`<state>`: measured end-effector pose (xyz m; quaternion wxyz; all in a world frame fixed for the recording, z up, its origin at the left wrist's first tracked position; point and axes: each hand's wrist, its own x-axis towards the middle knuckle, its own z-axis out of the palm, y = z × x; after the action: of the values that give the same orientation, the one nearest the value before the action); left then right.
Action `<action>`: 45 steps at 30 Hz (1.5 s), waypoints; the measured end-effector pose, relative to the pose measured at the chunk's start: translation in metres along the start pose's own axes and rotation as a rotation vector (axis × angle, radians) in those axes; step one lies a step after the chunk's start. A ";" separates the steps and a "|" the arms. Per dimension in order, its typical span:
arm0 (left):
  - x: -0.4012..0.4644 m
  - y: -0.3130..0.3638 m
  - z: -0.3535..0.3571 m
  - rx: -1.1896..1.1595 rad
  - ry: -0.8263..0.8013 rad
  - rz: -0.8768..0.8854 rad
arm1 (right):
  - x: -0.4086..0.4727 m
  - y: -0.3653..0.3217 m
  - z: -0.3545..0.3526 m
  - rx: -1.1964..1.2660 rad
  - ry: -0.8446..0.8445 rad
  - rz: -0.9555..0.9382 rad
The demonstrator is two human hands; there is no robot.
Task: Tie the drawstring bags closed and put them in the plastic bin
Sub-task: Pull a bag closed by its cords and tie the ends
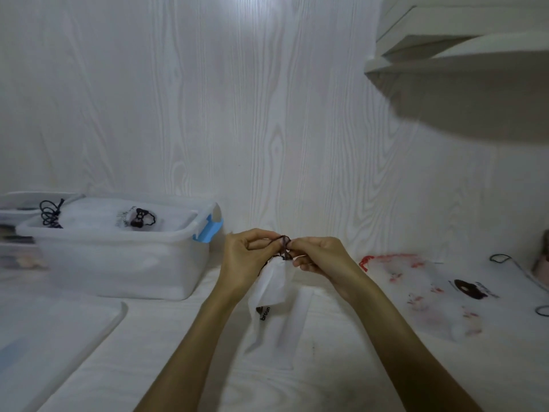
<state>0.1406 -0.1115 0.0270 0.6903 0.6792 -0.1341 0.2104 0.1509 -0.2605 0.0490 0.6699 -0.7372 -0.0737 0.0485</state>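
White non-woven fabric: the drawstring bag (271, 285) hangs from its gathered neck, held up off the table (326, 367) between both hands. The left hand (245, 260) pinches one end of the dark cord (283, 243); the right hand (319, 257) pinches the other end, fingertips almost meeting over a small loop. Knot looks half-formed, not yet drawn tight.

Judgement on the step: keep the neck bunched while pulling the 2 ends apart evenly, low against the gather, so the knot seats on the fabric and does not ride up the cord.

The plastic bin (118, 263) sits to the left against the wall, lid off, blue latch (208, 230) facing the hands; 2 tied bags seem to lie inside already. A flat lid (59, 337) lies at near left. 2 more bags wait at right, 1 with red trim (395, 272), 1 with a dark print (472, 295).

Room: open table between hands and bin; the route left must lift over the near rim. The shelf (463, 63) overhangs upper right, well above the work.
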 end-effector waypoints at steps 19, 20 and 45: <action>-0.041 -0.002 -0.005 -0.077 0.034 -0.037 | -0.032 0.021 0.003 0.014 -0.052 0.020; -0.040 -0.004 -0.006 -0.071 0.027 -0.026 | -0.031 0.022 0.003 0.012 -0.054 0.017; -0.053 -0.061 -0.025 0.260 0.359 -0.211 | -0.026 0.076 -0.002 -0.437 0.312 -0.113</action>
<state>0.1207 -0.0922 -0.0528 0.6278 0.7243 0.0907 0.2701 0.1293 -0.2741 -0.0267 0.4997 -0.8576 -0.0194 -0.1201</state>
